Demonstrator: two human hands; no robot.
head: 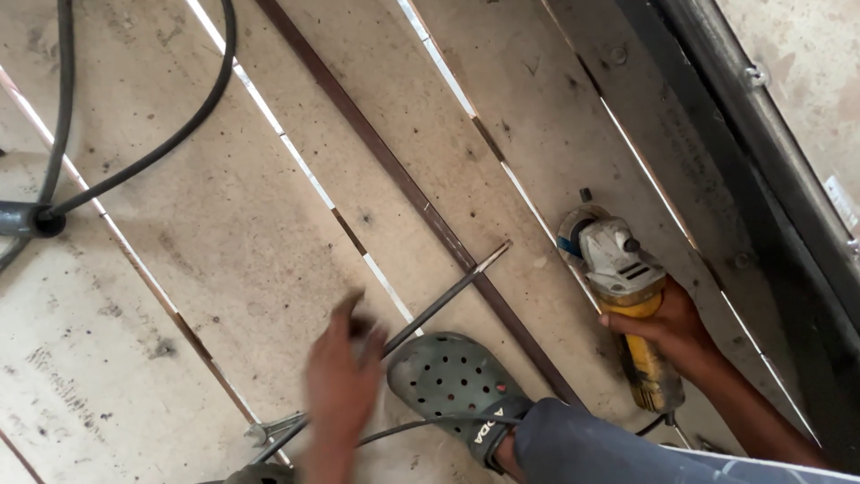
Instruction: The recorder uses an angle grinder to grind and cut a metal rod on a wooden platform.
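Right hand (667,323) grips yellow-and-grey angle grinder (623,287) on the floor (224,242). Left hand (340,376), blurred, grip unclear, hovers over thin dark metal rod (448,296) beside clog (457,381).

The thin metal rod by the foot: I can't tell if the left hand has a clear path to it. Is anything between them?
Nothing visible. The blurred left hand hovers right beside the thin metal rod; the green clog lies beside the rod, not between them.

Open board floor (224,242) lying free left of left hand (340,376). Thin metal rod (439,300), dark flat bar (403,179), green clog (452,381) crowding middle. Black cables (143,152) looping upper left. Steel frame (761,134) blocking right edge.
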